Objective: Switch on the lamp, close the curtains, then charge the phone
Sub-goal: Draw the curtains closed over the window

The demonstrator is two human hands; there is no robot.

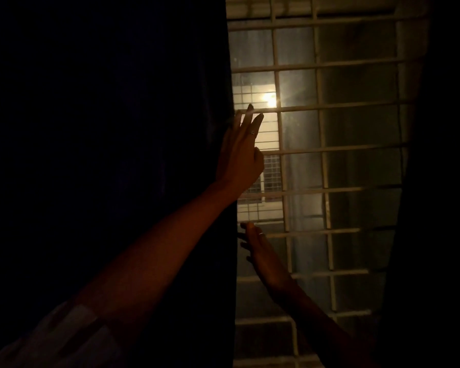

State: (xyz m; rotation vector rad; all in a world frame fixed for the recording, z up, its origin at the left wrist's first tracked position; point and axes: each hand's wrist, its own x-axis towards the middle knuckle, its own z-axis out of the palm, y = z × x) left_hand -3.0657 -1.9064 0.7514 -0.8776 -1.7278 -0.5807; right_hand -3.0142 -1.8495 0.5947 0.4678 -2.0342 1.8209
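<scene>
Left hand [239,152], right hand [263,256] at dark curtain [117,128] edge; grip unclear.

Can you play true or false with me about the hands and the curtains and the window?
1. The curtains are shut all the way. False: a wide gap between the left curtain and the right curtain still shows the window grille.
2. Both hands are at the edge of the left curtain. True: the left hand is higher, the right hand lower.
3. The left hand wears a ring. True.
4. It is bright daytime outside. False: it is dark, with one light glowing beyond the grille.
5. One hand holds a phone. False: no phone is in view.
</scene>
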